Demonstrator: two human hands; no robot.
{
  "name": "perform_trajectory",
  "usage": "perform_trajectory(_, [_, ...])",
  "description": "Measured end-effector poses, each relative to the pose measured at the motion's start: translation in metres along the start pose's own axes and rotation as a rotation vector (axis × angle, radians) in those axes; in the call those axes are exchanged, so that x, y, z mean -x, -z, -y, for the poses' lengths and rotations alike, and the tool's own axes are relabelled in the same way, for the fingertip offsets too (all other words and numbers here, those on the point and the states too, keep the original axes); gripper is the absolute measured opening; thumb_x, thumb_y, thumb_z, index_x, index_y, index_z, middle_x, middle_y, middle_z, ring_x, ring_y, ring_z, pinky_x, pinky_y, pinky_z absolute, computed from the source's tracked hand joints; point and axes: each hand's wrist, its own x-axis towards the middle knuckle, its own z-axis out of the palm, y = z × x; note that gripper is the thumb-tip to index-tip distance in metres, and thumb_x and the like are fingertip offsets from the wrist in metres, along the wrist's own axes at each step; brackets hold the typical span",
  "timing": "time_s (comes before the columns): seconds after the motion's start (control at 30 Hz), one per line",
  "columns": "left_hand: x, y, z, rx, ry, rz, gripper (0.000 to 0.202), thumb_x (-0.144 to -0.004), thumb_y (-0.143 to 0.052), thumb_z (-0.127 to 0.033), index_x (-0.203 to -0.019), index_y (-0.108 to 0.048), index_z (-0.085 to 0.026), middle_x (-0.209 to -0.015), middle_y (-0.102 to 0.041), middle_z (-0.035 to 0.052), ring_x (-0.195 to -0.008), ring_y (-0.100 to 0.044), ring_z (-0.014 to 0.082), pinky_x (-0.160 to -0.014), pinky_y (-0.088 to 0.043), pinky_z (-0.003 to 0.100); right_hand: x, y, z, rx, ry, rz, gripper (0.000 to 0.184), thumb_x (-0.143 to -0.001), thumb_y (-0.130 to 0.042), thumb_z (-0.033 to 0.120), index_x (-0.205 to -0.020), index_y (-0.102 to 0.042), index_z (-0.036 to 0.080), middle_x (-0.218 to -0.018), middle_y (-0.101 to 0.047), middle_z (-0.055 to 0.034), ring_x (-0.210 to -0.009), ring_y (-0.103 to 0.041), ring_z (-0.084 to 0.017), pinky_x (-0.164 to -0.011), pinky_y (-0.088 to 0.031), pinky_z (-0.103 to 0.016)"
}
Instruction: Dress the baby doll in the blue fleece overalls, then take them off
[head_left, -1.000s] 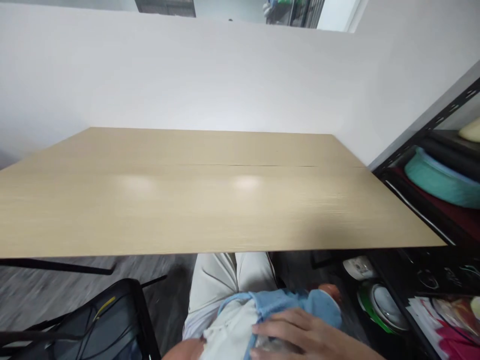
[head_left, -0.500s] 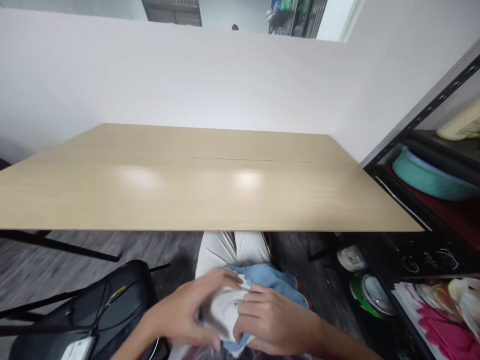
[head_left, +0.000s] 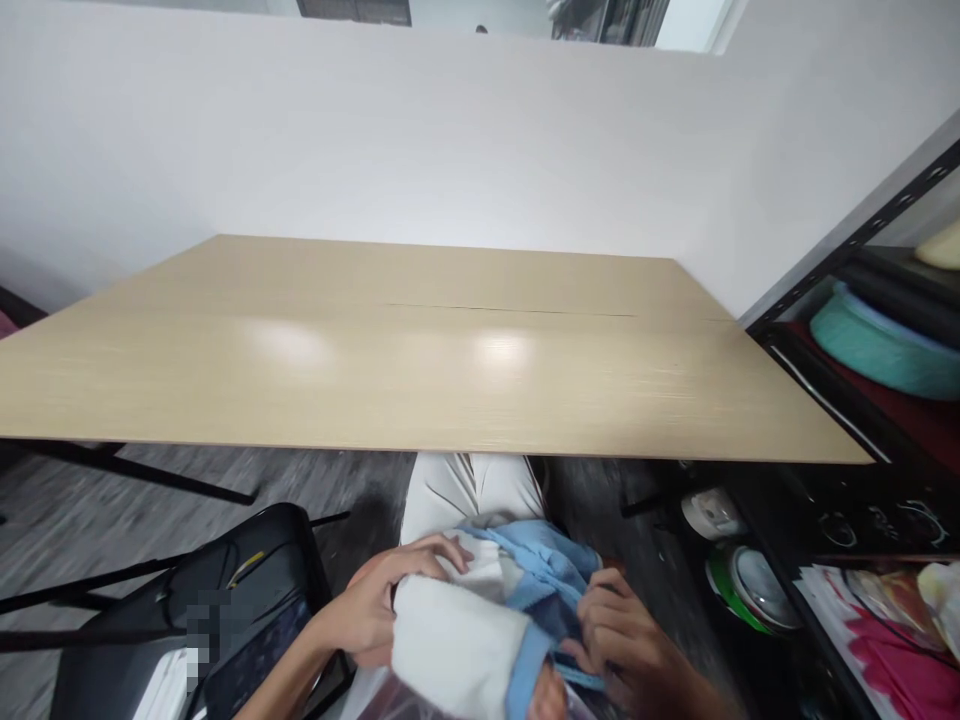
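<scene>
A soft white and blue garment (head_left: 457, 635) lies bunched in my lap, over light trousers (head_left: 442, 500). Its near part is a white, sleeve-like tube ending in a blue band. Blue fabric (head_left: 547, 550) spreads behind and to the right. My left hand (head_left: 375, 605) is closed on the white part from the left, its fingers curled over the top. On the right, my right hand (head_left: 615, 630) grips the blue fabric with bent fingers. A small brownish piece (head_left: 549, 692) shows at the blue band; I cannot tell what it is. Clear plastic (head_left: 401, 698) lies underneath.
A wide wooden table (head_left: 337, 390) stands in front of my lap, against a white wall. To the left is a black chair (head_left: 277, 540) with cables and a dark flat device on it. Black shelving (head_left: 847, 490) at the right holds a teal basin (head_left: 885, 340) and other goods.
My hands have moved apart, the right one going rightward with the blue fabric. The white part has come up, showing its blue band. The view has shifted slightly.
</scene>
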Motion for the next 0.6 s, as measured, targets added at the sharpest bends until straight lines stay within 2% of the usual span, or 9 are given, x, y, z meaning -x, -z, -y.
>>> perform_trajectory(0.07, [-0.003, 0.005, -0.007, 0.010, -0.015, 0.090, 0.046, -0.103, -0.080, -0.068, -0.113, -0.083, -0.023, -0.135, -0.079, 0.0196, -0.137, -0.073, 0.0384, -0.124, -0.054, 0.055, -0.006, 0.007, -0.008, -0.077, -0.067, 0.009, 0.025, -0.085, -0.074, 0.017, -0.084, -0.055, 0.032, -0.090, -0.076, 0.0001, -0.087, -0.083, -0.030, -0.083, -0.068, -0.052])
perform_trajectory(0.1, [-0.005, 0.008, -0.011, 0.009, -0.017, 0.139, 0.050, -0.101, -0.080, -0.070, -0.117, -0.084, -0.023, -0.136, -0.079, 0.0201, -0.139, -0.072, 0.0399, -0.126, -0.053, 0.056, -0.012, 0.010, -0.012, -0.123, -0.128, 0.034, 0.022, -0.084, -0.074, 0.016, -0.088, -0.059, 0.031, -0.109, -0.080, -0.0036, -0.107, -0.084, -0.033, -0.095, -0.068, -0.054])
perform_trajectory(0.17, [-0.009, 0.014, -0.019, 0.042, 0.008, 0.224, 0.062, -0.099, -0.077, -0.076, -0.130, -0.085, -0.023, -0.139, -0.079, 0.0203, -0.141, -0.070, 0.0430, -0.130, -0.049, 0.058, -0.029, 0.016, -0.021, -0.282, -0.268, 0.159, 0.029, -0.083, -0.074, 0.016, -0.107, -0.068, 0.030, -0.150, -0.074, -0.0114, -0.148, -0.071, -0.037, -0.120, -0.059, -0.058])
perform_trajectory(0.23, [-0.015, 0.019, -0.024, 0.133, 0.087, 0.244, 0.074, -0.101, -0.068, -0.083, -0.141, -0.083, -0.022, -0.145, -0.078, 0.0193, -0.144, -0.068, 0.0449, -0.132, -0.047, 0.058, -0.054, 0.018, -0.034, -0.516, -0.406, 0.298, 0.048, -0.087, -0.074, 0.022, -0.134, -0.067, 0.026, -0.170, -0.062, -0.0161, -0.165, -0.057, -0.035, -0.133, -0.048, -0.059])
perform_trajectory(0.27, [-0.018, 0.020, -0.023, 0.164, 0.137, 0.211, 0.076, -0.102, -0.064, -0.083, -0.143, -0.081, -0.021, -0.147, -0.077, 0.0184, -0.145, -0.068, 0.0442, -0.131, -0.048, 0.056, -0.069, 0.016, -0.041, -0.614, -0.465, 0.365, 0.052, -0.093, -0.072, 0.028, -0.144, -0.065, 0.026, -0.172, -0.061, -0.0161, -0.166, -0.056, -0.033, -0.136, -0.046, -0.057])
perform_trajectory(0.33, [-0.028, 0.018, -0.018, 0.073, 0.246, 0.054, 0.069, -0.108, -0.058, -0.078, -0.140, -0.078, -0.021, -0.149, -0.076, 0.0174, -0.144, -0.068, 0.0396, -0.128, -0.051, 0.051, -0.102, 0.004, -0.054, -0.626, -0.616, 0.430, 0.045, -0.111, -0.059, 0.041, -0.153, -0.065, 0.024, -0.162, -0.071, -0.0141, -0.155, -0.066, -0.029, -0.134, -0.047, -0.052])
perform_trajectory(0.43, [-0.041, 0.012, -0.003, -0.437, 0.413, -0.215, 0.052, -0.111, -0.052, -0.065, -0.119, -0.073, -0.018, -0.130, -0.079, 0.0196, -0.127, -0.073, 0.0363, -0.115, -0.053, 0.048, -0.150, -0.028, -0.070, -0.448, -0.677, 0.655, 0.046, -0.113, -0.060, 0.058, -0.134, -0.078, 0.021, -0.140, -0.083, -0.0120, -0.133, -0.077, -0.029, -0.118, -0.058, -0.042])
perform_trajectory(0.5, [-0.045, 0.009, 0.006, -0.687, 0.596, -0.198, 0.055, -0.110, -0.045, -0.066, -0.106, -0.071, -0.019, -0.115, -0.081, 0.0211, -0.113, -0.077, 0.0391, -0.103, -0.054, 0.048, -0.173, -0.053, -0.077, -0.296, -0.672, 0.830, 0.041, -0.105, -0.075, 0.057, -0.125, -0.081, 0.021, -0.127, -0.087, -0.0101, -0.120, -0.081, -0.029, -0.106, -0.060, -0.037])
perform_trajectory(0.6, [-0.044, 0.010, 0.014, -0.735, 0.775, -0.050, 0.066, -0.110, -0.037, -0.073, -0.100, -0.074, -0.020, -0.109, -0.084, 0.0219, -0.105, -0.080, 0.0414, -0.089, -0.050, 0.043, -0.195, -0.084, -0.080, -0.147, -0.656, 0.928, 0.028, -0.095, -0.087, 0.047, -0.112, -0.083, 0.025, -0.114, -0.088, -0.0027, -0.108, -0.080, -0.024, -0.092, -0.058, -0.030])
